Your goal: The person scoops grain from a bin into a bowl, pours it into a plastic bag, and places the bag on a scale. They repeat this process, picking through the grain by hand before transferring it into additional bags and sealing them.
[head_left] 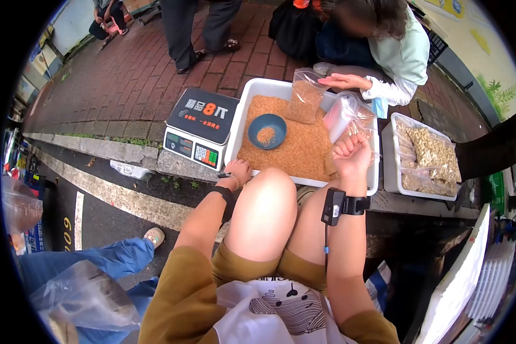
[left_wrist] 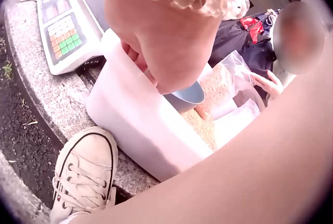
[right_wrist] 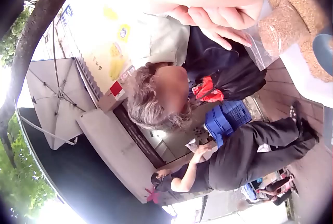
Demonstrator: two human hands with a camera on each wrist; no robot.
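Note:
My left hand is at the near left corner of a white plastic tub, with its fingers bent over the rim in the left wrist view. The tub holds a bed of small orange-brown grains. A blue bowl with some grains inside sits on that bed. My right hand is raised over the tub's right side, fingers curled in and nothing visible in them. Beyond it stands a clear bag of grains, with another person's flat hand beside its top.
A digital scale stands left of the tub. Clear plastic bags lie in the tub's right part. A white bin of bagged peanuts is farther right. A person in a light top crouches opposite.

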